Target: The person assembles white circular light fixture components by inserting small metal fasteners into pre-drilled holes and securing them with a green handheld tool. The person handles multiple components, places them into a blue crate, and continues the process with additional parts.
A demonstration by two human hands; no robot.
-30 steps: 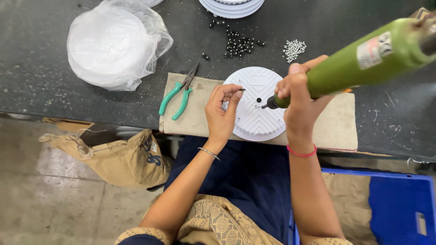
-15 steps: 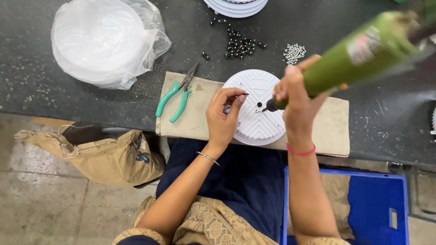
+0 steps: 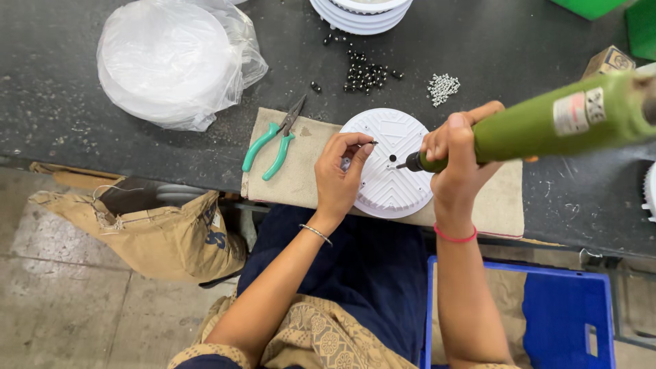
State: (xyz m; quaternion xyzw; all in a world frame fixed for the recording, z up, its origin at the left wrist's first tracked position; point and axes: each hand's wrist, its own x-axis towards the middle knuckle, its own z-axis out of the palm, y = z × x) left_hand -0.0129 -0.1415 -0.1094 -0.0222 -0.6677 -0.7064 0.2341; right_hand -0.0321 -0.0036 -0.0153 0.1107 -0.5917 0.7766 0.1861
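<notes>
Nearest the person, a blue crate sits on the floor by the right knee and a tan sack slumps under the desk edge on the left. Just above the lap, a beige cloth pad lies on the dark desk, carrying a round white ribbed disc. The left hand rests on the disc's left rim, thumb and forefinger pressed together on a small dark screw. The right hand is wrapped tight around a green powered screwdriver, whose dark tip touches the disc near its centre hole. Green-handled pliers lie on the pad's left end, apart from both hands. Farther back are a scatter of black screws, a small heap of silver screws, a bagged stack of white discs, and another white stack at the far edge.
</notes>
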